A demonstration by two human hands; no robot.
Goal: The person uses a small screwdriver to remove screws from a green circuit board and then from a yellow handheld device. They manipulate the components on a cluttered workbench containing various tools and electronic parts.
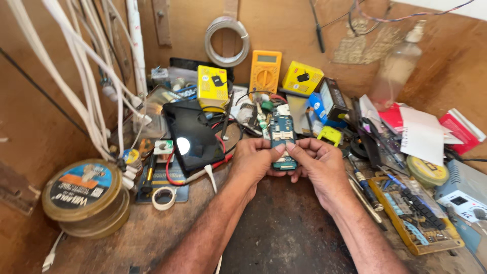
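A: As both hands meet at the middle of the tabletop [284, 228], what do they hold?

B: The left hand [252, 161] and the right hand [318, 163] each pinch a small teal phone circuit board [283, 141] between thumb and curled fingers, thumbs pressed on its face. The board stands lengthwise, its far end pointing away from the person, raised just above the dark, worn surface.

A: What lies just beside the hands?

B: To the left, a black tablet [192, 136] with a glossy screen lies tilted, red and white wires running past it. To the right sits a yellow tray of screwdriver bits [413, 213], with a blue-handled screwdriver [366, 189] near the right wrist.

A: And farther out?

B: A yellow multimeter [265, 72] leans against the back wall between two yellow boxes. A roll of white tape [164, 198] and stacked round tins [83, 195] sit at far left. A clear plastic bottle [398, 68] stands at the back right.
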